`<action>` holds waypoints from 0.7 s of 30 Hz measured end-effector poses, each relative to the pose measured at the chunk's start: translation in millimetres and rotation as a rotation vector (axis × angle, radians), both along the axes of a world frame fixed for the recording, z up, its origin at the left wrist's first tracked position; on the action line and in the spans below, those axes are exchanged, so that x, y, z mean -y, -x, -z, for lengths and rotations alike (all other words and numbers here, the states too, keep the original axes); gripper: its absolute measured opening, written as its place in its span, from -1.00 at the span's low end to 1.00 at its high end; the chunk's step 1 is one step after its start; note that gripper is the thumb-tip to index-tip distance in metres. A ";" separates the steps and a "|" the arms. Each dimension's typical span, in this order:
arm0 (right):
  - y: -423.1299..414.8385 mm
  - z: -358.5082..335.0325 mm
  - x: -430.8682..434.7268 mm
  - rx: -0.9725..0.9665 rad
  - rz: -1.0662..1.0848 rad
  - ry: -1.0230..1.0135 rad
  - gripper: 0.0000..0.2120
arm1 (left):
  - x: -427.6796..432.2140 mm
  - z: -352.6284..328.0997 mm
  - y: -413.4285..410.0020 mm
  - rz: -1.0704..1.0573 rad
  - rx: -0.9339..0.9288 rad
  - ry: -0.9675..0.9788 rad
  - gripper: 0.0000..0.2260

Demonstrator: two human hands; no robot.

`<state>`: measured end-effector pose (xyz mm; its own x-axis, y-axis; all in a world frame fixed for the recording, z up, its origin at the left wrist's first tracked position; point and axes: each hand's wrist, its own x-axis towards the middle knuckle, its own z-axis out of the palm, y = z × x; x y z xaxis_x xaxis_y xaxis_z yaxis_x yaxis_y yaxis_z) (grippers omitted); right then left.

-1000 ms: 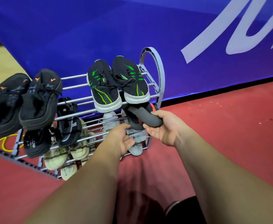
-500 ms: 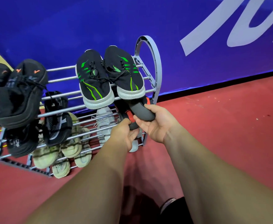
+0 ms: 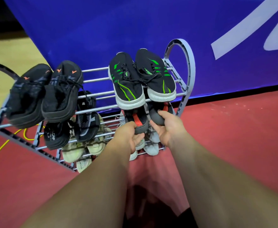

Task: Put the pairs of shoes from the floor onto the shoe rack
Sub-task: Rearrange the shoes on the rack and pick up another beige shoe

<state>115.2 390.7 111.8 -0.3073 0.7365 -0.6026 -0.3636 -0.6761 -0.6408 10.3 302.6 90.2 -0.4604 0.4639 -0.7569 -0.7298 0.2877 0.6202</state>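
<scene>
A grey metal shoe rack (image 3: 186, 66) stands against a blue banner. On its top shelf at the right sits a black pair with green stripes (image 3: 141, 79). Just under that pair, on the second shelf, my left hand (image 3: 128, 137) grips the heel of a dark shoe with a red stripe (image 3: 137, 120). My right hand (image 3: 169, 127) grips the heel of the matching dark shoe (image 3: 159, 115) beside it. Both shoes point toes-in beneath the top shelf, partly hidden by the green-striped pair.
A black pair with orange marks (image 3: 47, 94) fills the top shelf's left side. Black sandals (image 3: 85, 122), beige sneakers (image 3: 85, 145) and grey sneakers (image 3: 153, 145) occupy the lower shelves. A yellow cable (image 3: 1, 148) lies on the red floor at the left.
My left hand went from empty to gripping the red-striped shoe. Both hands have pushed the dark pair deeper under the top shelf.
</scene>
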 end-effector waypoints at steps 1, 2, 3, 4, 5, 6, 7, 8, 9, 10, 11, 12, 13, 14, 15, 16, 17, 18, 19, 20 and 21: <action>0.4 3.9 0.6 0.037 -0.010 -0.007 -0.58 | 0.7 0.7 1.5 -0.001 -0.006 0.007 -0.80; 0.0 8.2 1.1 0.089 -0.029 -0.012 -0.60 | 1.4 0.5 2.2 0.001 -0.015 0.014 -0.77; -1.0 11.8 1.7 0.153 -0.057 -0.014 -0.62 | 1.5 0.1 2.4 0.004 -0.030 0.019 -0.74; -2.4 14.4 2.3 0.219 -0.094 -0.012 -0.61 | 1.4 -0.2 2.6 0.005 -0.048 0.026 -0.71; -4.0 16.0 3.3 0.274 -0.138 -0.002 -0.59 | 1.4 -0.2 3.0 0.001 -0.069 0.032 -0.68; -6.0 16.9 4.4 0.313 -0.185 0.013 -0.57 | 1.5 -0.4 3.5 -0.004 -0.089 0.033 -0.65; -8.0 16.7 5.3 0.339 -0.225 0.025 -0.56 | 1.4 -0.9 3.8 -0.009 -0.106 0.025 -0.63; -9.7 15.8 5.7 0.357 -0.250 0.029 -0.57 | 1.1 -1.3 3.7 -0.010 -0.118 0.013 -0.61; -11.5 15.0 5.5 0.367 -0.261 0.021 -0.59 | 0.9 -1.5 3.3 -0.009 -0.124 0.001 -0.61; -13.0 14.6 4.9 0.365 -0.261 0.008 -0.61 | 0.9 -1.9 2.7 -0.007 -0.124 -0.012 -0.60; -14.1 15.1 4.2 0.351 -0.250 -0.005 -0.62 | 0.8 -1.5 2.4 -0.006 -0.124 -0.023 -0.59; -15.0 15.9 3.7 0.326 -0.232 -0.012 -0.62 | 0.8 -0.5 2.6 -0.010 -0.124 -0.033 -0.58; -15.7 16.3 3.7 0.294 -0.210 -0.013 -0.62 | 0.8 0.5 3.2 -0.015 -0.122 -0.042 -0.57; -15.8 16.6 4.2 0.261 -0.189 -0.012 -0.62 | 1.1 1.0 3.9 -0.020 -0.118 -0.050 -0.56; -15.6 17.1 5.1 0.235 -0.174 -0.010 -0.60 | 1.5 0.9 4.3 -0.024 -0.112 -0.058 -0.56; -15.3 17.8 5.9 0.220 -0.168 -0.009 -0.59 | 1.9 0.2 4.1 -0.023 -0.107 -0.066 -0.56; -14.9 18.9 6.6 0.215 -0.166 -0.010 -0.59 | 2.4 -0.6 3.5 -0.020 -0.103 -0.073 -0.56; -14.4 20.0 6.8 0.216 -0.164 -0.011 -0.59 | 2.9 -1.5 2.6 -0.017 -0.099 -0.077 -0.56; -14.0 21.2 6.3 0.216 -0.164 -0.009 -0.59 | 3.1 -2.3 1.8 -0.016 -0.094 -0.080 -0.56; -13.9 22.3 5.3 0.212 -0.165 -0.004 -0.59 | 2.9 -2.8 1.5 -0.017 -0.091 -0.082 -0.56; -13.8 23.7 4.2 0.206 -0.166 0.001 -0.59 | 2.7 -3.2 1.3 -0.020 -0.087 -0.084 -0.56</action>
<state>129.0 386.5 88.1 -0.2945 0.6859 -0.6654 -0.1097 -0.7160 -0.6894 9.0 299.9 93.5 -0.5322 0.5137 -0.6729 -0.6776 0.2180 0.7024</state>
